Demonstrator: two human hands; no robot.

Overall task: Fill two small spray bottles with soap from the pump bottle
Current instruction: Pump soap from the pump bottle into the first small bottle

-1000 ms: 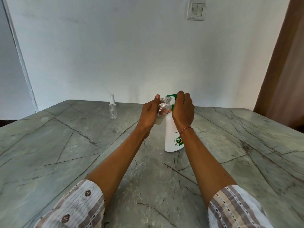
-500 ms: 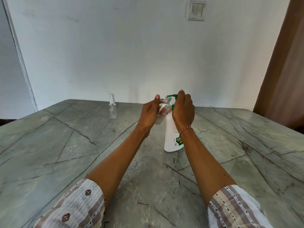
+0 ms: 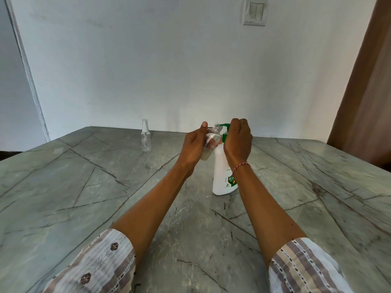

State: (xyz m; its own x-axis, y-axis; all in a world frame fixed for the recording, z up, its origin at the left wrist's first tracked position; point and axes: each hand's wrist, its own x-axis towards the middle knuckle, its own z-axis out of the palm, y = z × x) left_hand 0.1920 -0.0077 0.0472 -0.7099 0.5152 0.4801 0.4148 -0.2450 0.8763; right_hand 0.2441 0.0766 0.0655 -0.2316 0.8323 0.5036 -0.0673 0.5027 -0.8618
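- The left hand (image 3: pixel 193 145) is wrapped around an uncapped small spray bottle (image 3: pixel 211 140), tilting its open neck toward the green spout so that soap should fall inside.
- The right hand (image 3: pixel 239 138) is curled closed over the pump head of the pump bottle (image 3: pixel 222 176), presumably to press it.
- The pump bottle stands on the stone table (image 3: pixel 84 187), just right of the held bottle.
- A second spray bottle (image 3: pixel 145 136), capped, stands well apart at far left.

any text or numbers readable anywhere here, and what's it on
"99.9": on the green label of the white pump bottle, partly hidden by the right wrist.
Smaller print on that label: too small to read.
Capped spray bottle, held bottle, wall switch: no text visible.
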